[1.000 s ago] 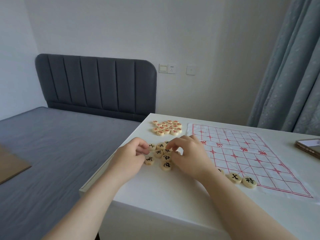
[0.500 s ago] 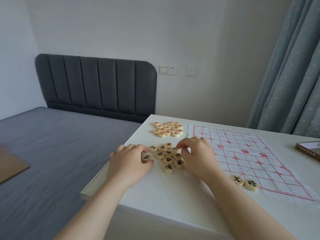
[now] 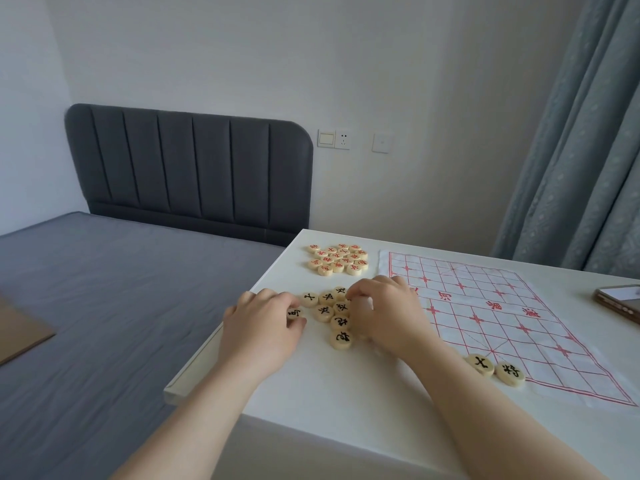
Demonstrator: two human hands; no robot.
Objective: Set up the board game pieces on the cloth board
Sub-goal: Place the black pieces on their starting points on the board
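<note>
Black pcs (image 3: 323,312) lie more spread out than 1 s ago, on bench (image 3: 346,393) just left of cloth board (image 3: 485,306). Left hand (image 3: 263,327) fingers pinch leftmost pc (image 3: 295,312). Right hand (image 3: 388,313) fingers curl over pile's right side; grip can't be told. Two pcs (image 3: 481,364) sit on the board's near edge.

Home bedroom, grey bed (image 3: 104,289) with padded headboard (image 3: 187,171), curtain (image 3: 581,133), wall sockets (image 3: 334,139), white table (image 3: 346,386)

1 head camera faces forward and down, near the cloth board (image 3: 502,341).
</note>
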